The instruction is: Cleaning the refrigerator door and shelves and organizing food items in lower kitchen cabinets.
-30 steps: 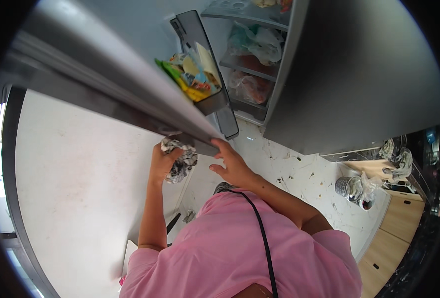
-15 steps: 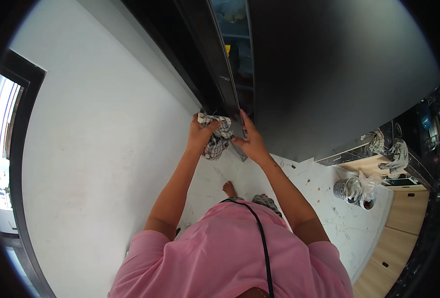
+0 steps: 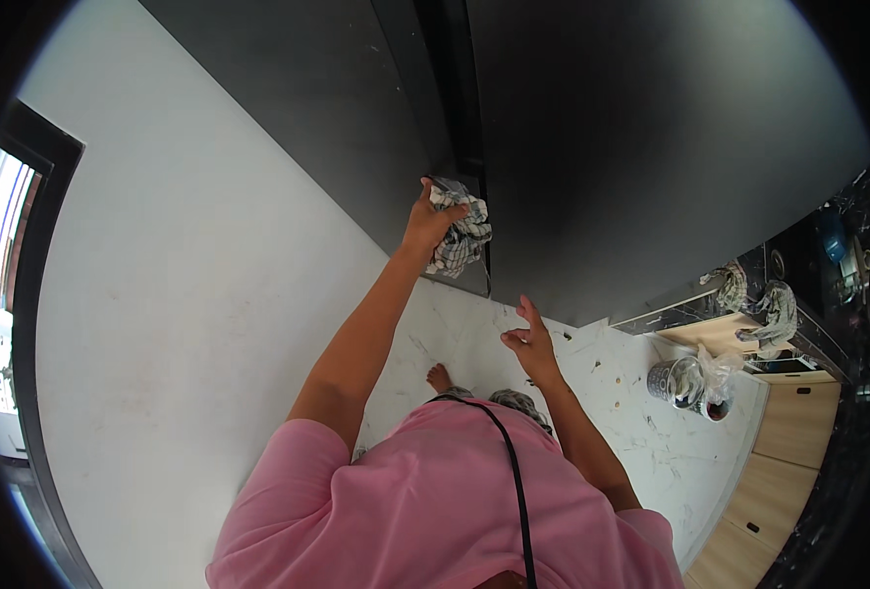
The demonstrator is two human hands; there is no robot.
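Left hand [image 3: 429,224] holds checked cloth [image 3: 466,240] against 2 dark fridge doors [image 3: 631,147]; right hand [image 3: 534,351] hovers apart.

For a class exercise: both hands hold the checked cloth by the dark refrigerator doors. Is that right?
No: the head view shows only the left hand holding the checked cloth by the dark refrigerator doors; the right hand is empty.

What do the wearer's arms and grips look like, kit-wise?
Left grip and right grip: five-fingered, no gloves. Left arm and right arm: no watch or bracelet visible. Left sleeve and right sleeve: plain pink, short. Black cable runs down the pink shirt, not along either arm.
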